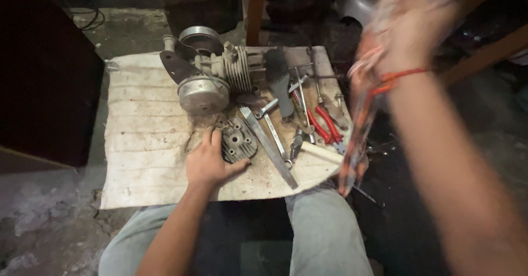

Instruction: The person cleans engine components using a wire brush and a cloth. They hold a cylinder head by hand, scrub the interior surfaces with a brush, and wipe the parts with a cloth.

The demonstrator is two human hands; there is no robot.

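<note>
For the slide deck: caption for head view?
Left hand rests on finned cylinder head beside small engine; right hand blurred.

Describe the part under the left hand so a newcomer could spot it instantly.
On the dirty white cloth, look just below the small engine. The left hand rests on a finned cylinder head, dark, squarish, with round holes, unlike the long flat tools beside it.

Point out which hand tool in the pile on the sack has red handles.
The pliers at the right side of the pile, near the sack's right edge. Their two handles are bright red; the flat wrenches and the other tools beside them are bare grey metal.
</note>
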